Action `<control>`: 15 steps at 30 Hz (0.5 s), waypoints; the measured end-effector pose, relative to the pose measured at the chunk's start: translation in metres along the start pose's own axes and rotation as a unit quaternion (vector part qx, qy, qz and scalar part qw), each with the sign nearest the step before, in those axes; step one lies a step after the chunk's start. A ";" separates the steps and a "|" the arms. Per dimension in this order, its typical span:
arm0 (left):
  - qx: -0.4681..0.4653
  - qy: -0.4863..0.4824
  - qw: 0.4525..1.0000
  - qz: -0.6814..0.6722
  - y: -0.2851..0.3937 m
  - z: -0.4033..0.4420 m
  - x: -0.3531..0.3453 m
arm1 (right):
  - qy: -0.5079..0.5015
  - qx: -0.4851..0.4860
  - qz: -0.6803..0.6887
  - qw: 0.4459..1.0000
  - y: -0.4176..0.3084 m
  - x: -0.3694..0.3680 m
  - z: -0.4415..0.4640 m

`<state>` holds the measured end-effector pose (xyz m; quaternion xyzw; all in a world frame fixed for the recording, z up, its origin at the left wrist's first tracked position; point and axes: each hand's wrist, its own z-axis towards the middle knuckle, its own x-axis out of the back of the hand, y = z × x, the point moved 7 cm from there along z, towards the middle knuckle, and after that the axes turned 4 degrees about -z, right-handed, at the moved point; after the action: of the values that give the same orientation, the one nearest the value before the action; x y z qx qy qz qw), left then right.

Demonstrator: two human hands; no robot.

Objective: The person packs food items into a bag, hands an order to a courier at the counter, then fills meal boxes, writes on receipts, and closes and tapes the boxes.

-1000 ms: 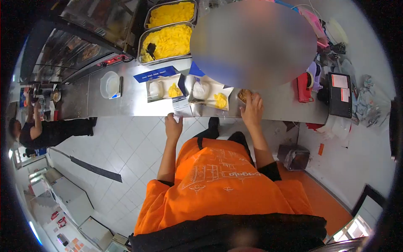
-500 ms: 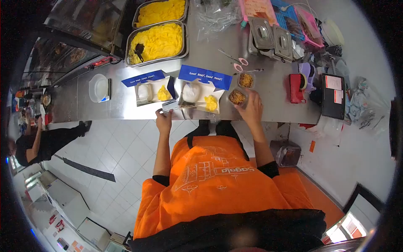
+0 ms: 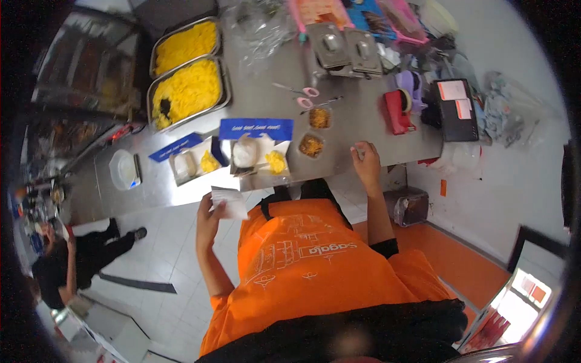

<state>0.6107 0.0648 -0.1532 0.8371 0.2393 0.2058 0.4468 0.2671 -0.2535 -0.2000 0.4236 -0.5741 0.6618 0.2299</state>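
Left box (image 3: 175, 147): set on the counter (image 3: 364, 100), its blue lid raised.
Left hand (image 3: 207, 222): clamped on a paper slip (image 3: 230, 203), which is pinched between thumb and fingers at the counter's front edge.
Right box (image 3: 256, 129): placed beside the first.
Filled cups (image 3: 311, 146): two, grouped between box and hand.
Right hand (image 3: 367, 166): fingers parted, loosely bent; counter contact cannot be told.

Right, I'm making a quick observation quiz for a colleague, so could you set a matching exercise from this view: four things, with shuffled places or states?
Things:
1. Paper
2. Scissors
3. Right hand
4. Large metal trays

Places or states:
A. Filled with yellow food
B. Holding nothing
C. In the left hand
D. Pink-handled

Pairs: 1-C, 2-D, 3-B, 4-A
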 end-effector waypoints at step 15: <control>-0.091 -0.293 0.952 -0.005 0.182 0.068 -0.410 | 0.388 -0.004 0.104 0.916 0.164 0.417 0.195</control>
<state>0.3598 -0.3070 -0.0875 0.8154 0.0824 -0.0299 0.5723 -0.0277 -0.5538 0.0477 0.0709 -0.4830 0.7922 0.3662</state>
